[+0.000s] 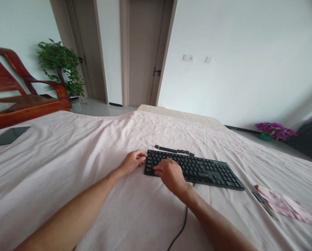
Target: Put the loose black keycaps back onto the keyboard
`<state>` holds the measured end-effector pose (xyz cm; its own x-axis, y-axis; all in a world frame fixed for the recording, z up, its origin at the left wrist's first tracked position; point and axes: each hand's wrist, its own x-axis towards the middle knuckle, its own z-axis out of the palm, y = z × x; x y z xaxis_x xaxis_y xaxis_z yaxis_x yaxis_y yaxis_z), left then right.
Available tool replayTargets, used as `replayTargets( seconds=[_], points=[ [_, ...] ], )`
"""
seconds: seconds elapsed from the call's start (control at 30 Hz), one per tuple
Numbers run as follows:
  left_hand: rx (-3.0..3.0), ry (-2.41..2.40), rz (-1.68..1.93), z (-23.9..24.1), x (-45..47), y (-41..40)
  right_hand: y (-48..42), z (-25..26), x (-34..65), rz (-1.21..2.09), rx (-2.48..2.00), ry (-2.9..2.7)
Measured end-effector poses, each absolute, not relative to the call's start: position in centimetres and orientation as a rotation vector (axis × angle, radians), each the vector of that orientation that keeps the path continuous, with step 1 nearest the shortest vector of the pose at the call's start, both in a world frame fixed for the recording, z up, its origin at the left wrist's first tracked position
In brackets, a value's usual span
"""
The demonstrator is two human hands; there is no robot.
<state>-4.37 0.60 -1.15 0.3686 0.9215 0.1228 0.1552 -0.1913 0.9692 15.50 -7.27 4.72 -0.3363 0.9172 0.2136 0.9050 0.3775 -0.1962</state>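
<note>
A black computer keyboard point(210, 171) lies on a pale pink flowered bed sheet. At its left edge is my left hand point(132, 162), with fingers curled in and their tips against the keyboard's end. My right hand point(171, 173) reaches over the lower left keys, its fingers bent down and close together. The fingertips are at the keys, and whatever they pinch there is too small to make out. Just behind the keyboard lies a row of loose keycaps point(183, 151), with the long space bar keycap point(168, 149) among them.
A black cable point(184, 223) runs toward me from the keyboard. To the right lie a pink cloth point(286, 205) and a slim tool with a dark handle point(257, 197). A dark flat tablet-like object point(9, 135) rests at left, near a wooden chair point(28, 94).
</note>
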Motion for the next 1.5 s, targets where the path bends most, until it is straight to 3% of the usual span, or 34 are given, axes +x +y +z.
replayTargets(
  seconds=[0.2,0.6,1.5],
  points=[
    [1.617,0.987,0.943,-1.2,-4.4,0.5,-8.1,5.2,14.7,-0.174,-1.596,-2.472],
    [1.623,0.999,0.944,-1.2,-4.3,0.5,-8.5,4.3,14.3,-0.313,-1.586,-2.499],
    [1.636,0.985,0.960,-1.2,-4.3,0.4,-9.3,4.2,13.8,-0.365,-1.638,-2.540]
  ],
)
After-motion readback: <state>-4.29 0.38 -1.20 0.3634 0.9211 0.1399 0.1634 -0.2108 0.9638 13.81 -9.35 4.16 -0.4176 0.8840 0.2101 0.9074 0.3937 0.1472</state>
